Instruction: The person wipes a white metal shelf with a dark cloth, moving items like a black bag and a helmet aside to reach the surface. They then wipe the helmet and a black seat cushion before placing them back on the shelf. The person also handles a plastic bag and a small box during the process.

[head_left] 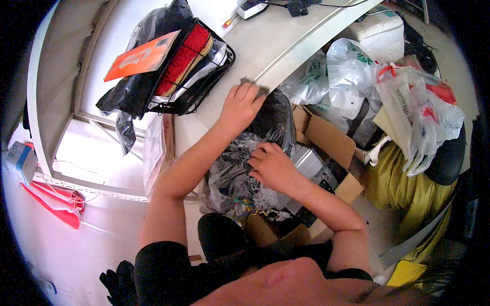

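My left hand has its fingers closed over a dark grey, fuzzy-looking cloth at the edge of the white shelf. Just below that edge hangs a black plastic bag, its crumpled, shiny body spreading toward me. On the bag's right side my right hand grips the plastic with bent fingers. An opened cardboard box stands under and beside the bag. A ribbed silver-grey piece and some thin coloured wires show in and around it.
On the shelf's left, a black wire basket holds a red brush-like item, black bags and an orange packet. White plastic bags, a white foam box and an olive-yellow sack crowd the right. Red fabric lies left.
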`<state>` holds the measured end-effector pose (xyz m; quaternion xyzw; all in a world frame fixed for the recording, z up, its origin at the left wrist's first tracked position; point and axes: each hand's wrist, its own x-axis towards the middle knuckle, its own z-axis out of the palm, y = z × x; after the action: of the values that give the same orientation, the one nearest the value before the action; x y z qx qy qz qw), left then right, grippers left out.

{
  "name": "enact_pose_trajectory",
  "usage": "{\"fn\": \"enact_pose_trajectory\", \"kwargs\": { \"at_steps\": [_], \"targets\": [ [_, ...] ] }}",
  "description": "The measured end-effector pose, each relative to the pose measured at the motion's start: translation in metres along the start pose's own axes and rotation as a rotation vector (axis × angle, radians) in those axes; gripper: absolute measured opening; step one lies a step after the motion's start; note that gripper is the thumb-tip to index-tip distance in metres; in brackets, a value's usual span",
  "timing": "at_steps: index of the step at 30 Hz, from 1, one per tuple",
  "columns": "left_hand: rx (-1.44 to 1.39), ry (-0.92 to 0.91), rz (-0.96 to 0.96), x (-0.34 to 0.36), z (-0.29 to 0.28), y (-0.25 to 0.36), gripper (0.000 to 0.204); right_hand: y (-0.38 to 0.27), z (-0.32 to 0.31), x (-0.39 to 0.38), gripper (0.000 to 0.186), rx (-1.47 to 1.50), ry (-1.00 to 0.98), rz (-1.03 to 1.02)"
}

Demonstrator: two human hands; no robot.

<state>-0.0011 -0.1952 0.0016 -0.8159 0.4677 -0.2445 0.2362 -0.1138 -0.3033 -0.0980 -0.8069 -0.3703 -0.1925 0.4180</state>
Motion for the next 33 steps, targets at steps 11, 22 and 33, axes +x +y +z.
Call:
{"fn": "enact_pose_trajectory", "kwargs": {
  "at_steps": [11,22,33],
  "targets": [
    [0.022,0.138,-0.059,0.002,-0.004,-0.004,0.027,0.001,0.001,-0.006,0.026,0.022,0.016,-0.003],
    [0.128,0.09,-0.047,-0.015,-0.007,0.001,0.028,0.004,0.002,-0.008,0.027,0.044,0.014,-0.004],
    [-0.06,0.217,-0.02,0.096,0.017,0.002,0.021,0.001,0.004,-0.009,0.029,0.043,-0.003,-0.005]
  ]
}}
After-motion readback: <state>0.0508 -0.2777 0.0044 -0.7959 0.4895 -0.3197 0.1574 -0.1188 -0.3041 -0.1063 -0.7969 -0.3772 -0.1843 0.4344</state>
